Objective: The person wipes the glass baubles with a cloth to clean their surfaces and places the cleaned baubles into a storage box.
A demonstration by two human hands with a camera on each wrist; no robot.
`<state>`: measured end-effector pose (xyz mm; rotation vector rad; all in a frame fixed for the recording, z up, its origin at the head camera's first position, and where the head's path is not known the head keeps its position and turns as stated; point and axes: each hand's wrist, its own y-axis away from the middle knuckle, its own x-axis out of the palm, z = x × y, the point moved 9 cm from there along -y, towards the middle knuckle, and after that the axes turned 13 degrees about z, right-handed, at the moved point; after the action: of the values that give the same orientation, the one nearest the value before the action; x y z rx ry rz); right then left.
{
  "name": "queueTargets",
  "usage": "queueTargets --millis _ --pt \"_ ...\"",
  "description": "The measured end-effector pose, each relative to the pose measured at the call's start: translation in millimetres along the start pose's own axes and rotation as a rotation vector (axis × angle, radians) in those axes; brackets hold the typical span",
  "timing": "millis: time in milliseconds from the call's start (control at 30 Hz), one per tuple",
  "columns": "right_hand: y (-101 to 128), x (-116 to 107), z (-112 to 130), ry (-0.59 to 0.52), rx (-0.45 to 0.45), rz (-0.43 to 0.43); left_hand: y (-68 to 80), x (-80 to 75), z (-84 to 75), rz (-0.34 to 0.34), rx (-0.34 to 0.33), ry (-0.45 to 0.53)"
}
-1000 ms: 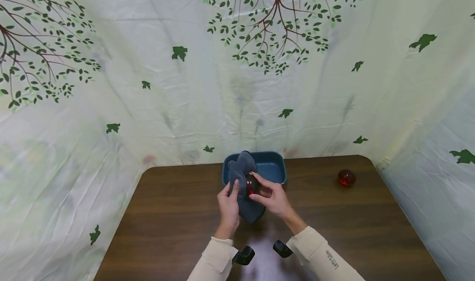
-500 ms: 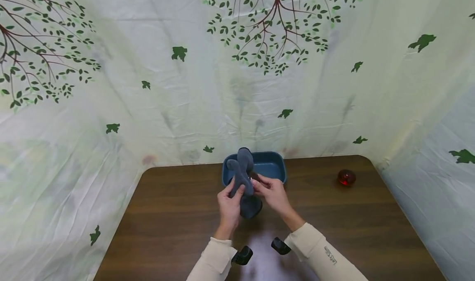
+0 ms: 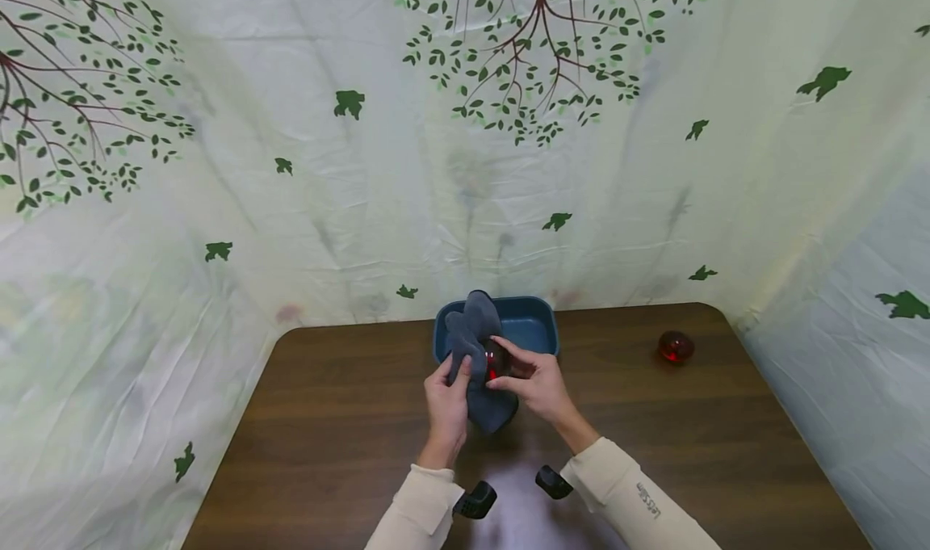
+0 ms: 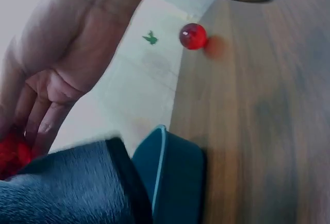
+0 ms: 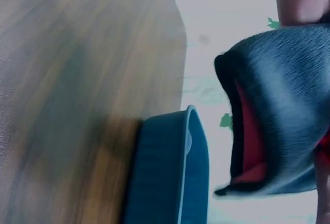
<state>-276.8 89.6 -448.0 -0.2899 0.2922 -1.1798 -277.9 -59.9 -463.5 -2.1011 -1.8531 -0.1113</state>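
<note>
Over the front of a blue plastic tub point(image 3: 534, 328), my left hand point(image 3: 446, 405) pinches a grey-blue cloth point(image 3: 492, 411) between thumb and fingers. My right hand point(image 3: 541, 384) holds a clear red ball point(image 3: 497, 360) by thumb and fingertips, against the cloth's right side. In the left wrist view the red ball point(image 4: 13, 157) is partly hidden behind the cloth point(image 4: 72, 188), with the right hand point(image 4: 77, 38) reaching down to it. Close up in the right wrist view, the cloth point(image 5: 289, 80) shows a dark edge and a red underside.
A second red ball point(image 3: 676, 346) lies on the brown wooden table point(image 3: 349, 437) toward the back right corner. The tub stands at the table's back edge. Behind hangs a pale curtain point(image 3: 407, 178) printed with leaves. Each wrist carries a black camera point(image 3: 477, 501).
Half a second ago the cloth was folded over the ball and mostly hid it. Now the right hand has turned and the ball shows again, much as one second ago. The second ball stays put.
</note>
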Motion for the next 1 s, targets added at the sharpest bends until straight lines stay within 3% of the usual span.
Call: queueTargets --millis 167,300,433,733,1000 --pt "2.6 -6.1 -11.4 -0.056 0.13 -0.074 2.7 8.0 -5.0 0.078 0.079 -0.049" --pt "2.8 -6.9 -17.1 -0.082 0.236 -0.117 3.4 12.0 -7.2 0.124 0.091 -0.118" --pt "1.8 -7.3 -19.4 -0.116 0.283 -0.15 2.7 13.7 -10.3 0.137 0.106 -0.162" --pt "2.1 -8.7 -27.8 -0.281 0.299 -0.159 -1.3 3.8 -15.4 0.081 0.12 -0.162" --pt "5.5 -33.9 -45.1 -0.368 0.295 -0.232 -4.5 -22.5 -24.2 -0.025 0.128 -0.037"
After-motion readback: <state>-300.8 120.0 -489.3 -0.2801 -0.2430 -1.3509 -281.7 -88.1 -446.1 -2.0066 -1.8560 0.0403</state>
